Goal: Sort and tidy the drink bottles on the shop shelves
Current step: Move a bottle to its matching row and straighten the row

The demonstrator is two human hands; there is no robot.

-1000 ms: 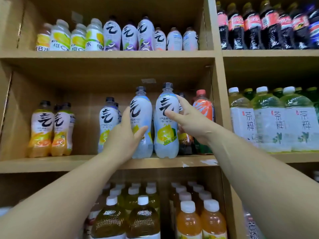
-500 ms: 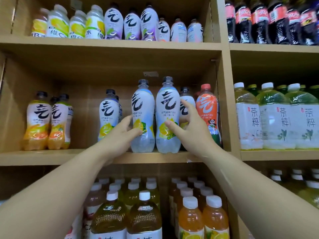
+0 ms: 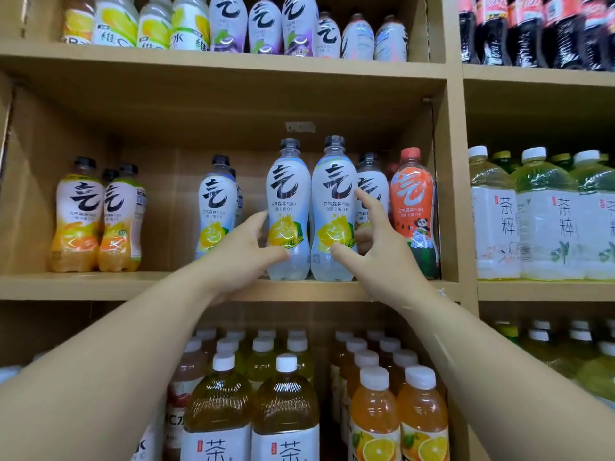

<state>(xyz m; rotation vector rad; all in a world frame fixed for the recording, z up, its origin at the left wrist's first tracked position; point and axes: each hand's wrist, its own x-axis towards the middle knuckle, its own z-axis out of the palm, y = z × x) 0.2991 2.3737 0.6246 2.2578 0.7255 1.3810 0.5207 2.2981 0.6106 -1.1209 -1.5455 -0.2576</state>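
Pale wooden shelving (image 3: 233, 287) holds, near the front edge of its middle board, two clear plastic black-capped bottles with white lemon labels, upright and side by side. The left hand (image 3: 243, 257) curls thumb and fingers round the left lemon bottle (image 3: 289, 194); the right hand (image 3: 382, 254) clasps the right lemon bottle (image 3: 334, 194), beside a red-labelled bottle (image 3: 412, 201).

I face a tan wooden shelving unit (image 3: 100, 287) with plain matte boards. A thick upright divider (image 3: 451, 194) splits it into a wide bay on my left and a narrower one on my right. A small grey tag (image 3: 299, 127) sticks to the underside of the board above the middle bay, near the brown back panel (image 3: 166, 201). A tiny white scrap (image 3: 441, 290) sits at the middle board's front edge, beside the divider.
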